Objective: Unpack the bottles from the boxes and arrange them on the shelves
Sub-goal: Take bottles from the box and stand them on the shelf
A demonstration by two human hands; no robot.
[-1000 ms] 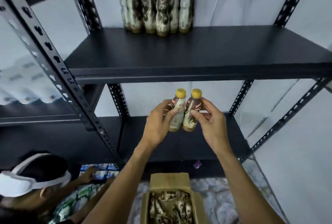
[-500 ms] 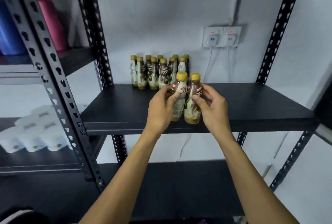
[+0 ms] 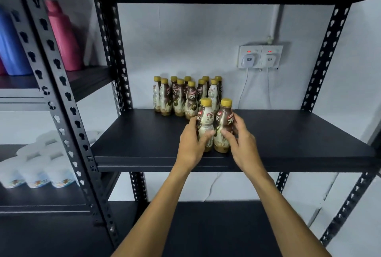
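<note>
Two yellow-capped coffee bottles stand side by side over the black middle shelf [image 3: 288, 139]. My left hand [image 3: 190, 144] grips the left bottle [image 3: 206, 120], which has a mostly cream label. My right hand [image 3: 242, 142] grips the right bottle [image 3: 224, 121], which has a brown label. Whether their bases touch the shelf I cannot tell. Behind them, against the wall, a cluster of several identical bottles [image 3: 185, 95] stands upright. The box is out of view.
Perforated black uprights [image 3: 61, 100] frame the shelf bay. A neighbouring rack on the left holds a pink bottle [image 3: 61, 36], a blue bottle [image 3: 10, 44] and white packs [image 3: 35, 166]. Wall sockets with chargers [image 3: 260, 56] hang at the back right. A lower shelf [image 3: 206, 230] lies beneath.
Both hands rose with the two bottles from the lower shelf level and moved forward over the middle shelf, closer to the standing cluster. The view tilted up, so the box and the other person dropped out.
</note>
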